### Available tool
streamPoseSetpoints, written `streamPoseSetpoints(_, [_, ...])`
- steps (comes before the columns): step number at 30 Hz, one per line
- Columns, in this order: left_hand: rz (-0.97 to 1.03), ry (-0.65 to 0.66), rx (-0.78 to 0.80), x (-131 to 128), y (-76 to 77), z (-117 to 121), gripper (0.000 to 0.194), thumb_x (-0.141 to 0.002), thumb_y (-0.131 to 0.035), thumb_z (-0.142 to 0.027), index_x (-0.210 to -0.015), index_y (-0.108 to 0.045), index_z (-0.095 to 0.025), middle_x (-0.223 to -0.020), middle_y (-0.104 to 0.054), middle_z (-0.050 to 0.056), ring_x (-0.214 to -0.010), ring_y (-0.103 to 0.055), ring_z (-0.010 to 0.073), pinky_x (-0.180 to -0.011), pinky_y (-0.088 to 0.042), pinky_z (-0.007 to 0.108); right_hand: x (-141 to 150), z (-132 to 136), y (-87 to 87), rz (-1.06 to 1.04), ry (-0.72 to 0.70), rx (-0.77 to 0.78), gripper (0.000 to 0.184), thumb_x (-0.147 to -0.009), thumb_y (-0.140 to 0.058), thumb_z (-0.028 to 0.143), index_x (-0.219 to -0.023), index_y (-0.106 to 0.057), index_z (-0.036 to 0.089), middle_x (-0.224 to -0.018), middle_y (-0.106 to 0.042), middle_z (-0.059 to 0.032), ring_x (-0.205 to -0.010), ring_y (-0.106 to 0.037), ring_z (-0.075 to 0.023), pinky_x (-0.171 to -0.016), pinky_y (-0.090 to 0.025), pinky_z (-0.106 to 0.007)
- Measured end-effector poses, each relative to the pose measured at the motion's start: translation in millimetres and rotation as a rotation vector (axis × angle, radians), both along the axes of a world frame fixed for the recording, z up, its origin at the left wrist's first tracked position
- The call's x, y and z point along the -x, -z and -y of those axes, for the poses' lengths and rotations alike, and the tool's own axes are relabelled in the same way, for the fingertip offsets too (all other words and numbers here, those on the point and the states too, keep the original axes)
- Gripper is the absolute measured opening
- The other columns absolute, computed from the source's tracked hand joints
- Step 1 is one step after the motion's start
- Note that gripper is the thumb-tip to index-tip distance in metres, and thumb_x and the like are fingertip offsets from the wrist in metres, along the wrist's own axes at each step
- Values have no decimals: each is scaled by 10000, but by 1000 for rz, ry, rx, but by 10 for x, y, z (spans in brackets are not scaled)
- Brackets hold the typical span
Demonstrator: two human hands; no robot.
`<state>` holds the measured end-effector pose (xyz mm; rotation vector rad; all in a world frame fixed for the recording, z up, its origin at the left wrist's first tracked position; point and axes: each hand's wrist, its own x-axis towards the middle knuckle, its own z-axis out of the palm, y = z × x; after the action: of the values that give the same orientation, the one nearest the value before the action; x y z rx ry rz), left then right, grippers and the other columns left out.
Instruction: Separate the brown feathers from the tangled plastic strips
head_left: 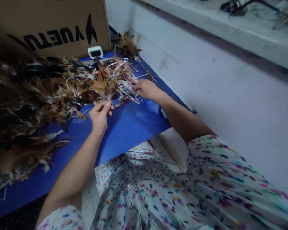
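Observation:
My left hand point(99, 116) pinches a small bunch of brown feathers point(102, 83) by its pale lower end, with the tips fanned out upward. To the right, my right hand point(147, 89) is at the edge of a tangle of white ribbon strips point(127, 88), its fingers bent down and drawn together. What those fingers grip, if anything, is hidden. Left of my left hand lies a broad heap of brown and black feathers point(55, 86), many with pale ends. Some red strings point(122, 65) run among the white strips.
A cardboard box point(62, 19) stands at the back of the blue table point(124, 127), a small white display device point(95, 51) before it. Another feather bunch point(127, 44) lies near the wall. A black ring-shaped handle point(162, 114) shows beside my right forearm. A ledge point(230, 28) juts out at upper right.

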<state>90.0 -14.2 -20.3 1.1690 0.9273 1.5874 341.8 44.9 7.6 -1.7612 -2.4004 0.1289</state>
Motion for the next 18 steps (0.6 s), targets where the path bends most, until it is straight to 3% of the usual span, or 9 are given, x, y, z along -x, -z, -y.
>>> streamPoseSetpoints(6, [-31, 11, -16, 68, -4, 47, 265, -651, -890, -423, -701, -781, -187, -595, -697, 4, -409, -505, 55, -414, -387, 191, 56, -81, 37, 13, 160, 48, 265, -902, -462, 101, -943, -723, 125, -1088, -719, -162, -978, -663, -251, -874, -489, -345])
streamPoseSetpoints(11, [-73, 8, -1, 42, -16, 67, 279, -666, -864, -446, -667, -765, -185, -576, -689, 2, -409, -495, 58, -428, -396, 201, -61, -77, -65, -363, 194, -18, 114, -823, -607, 105, -756, -666, 175, -867, -720, -67, -817, -645, -187, -774, -487, -300])
streamPoseSetpoints(15, [-71, 16, 21, 32, -9, 77, 297, -653, -863, -460, -677, -765, -181, -593, -700, 10, -414, -496, 59, -429, -399, 202, -79, -30, -200, -671, 242, -59, 75, -817, -654, 165, -745, -645, 181, -686, -649, -11, -672, -586, -145, -669, -473, -283])
streamPoseSetpoints(18, [-55, 23, 36, 39, 7, 71, 294, -647, -868, -448, -691, -768, -176, -592, -702, 13, -412, -504, 62, -427, -404, 201, -13, 34, -311, -846, 252, -74, 80, -810, -671, 162, -744, -631, 182, -691, -648, -5, -651, -575, -125, -644, -475, -266])
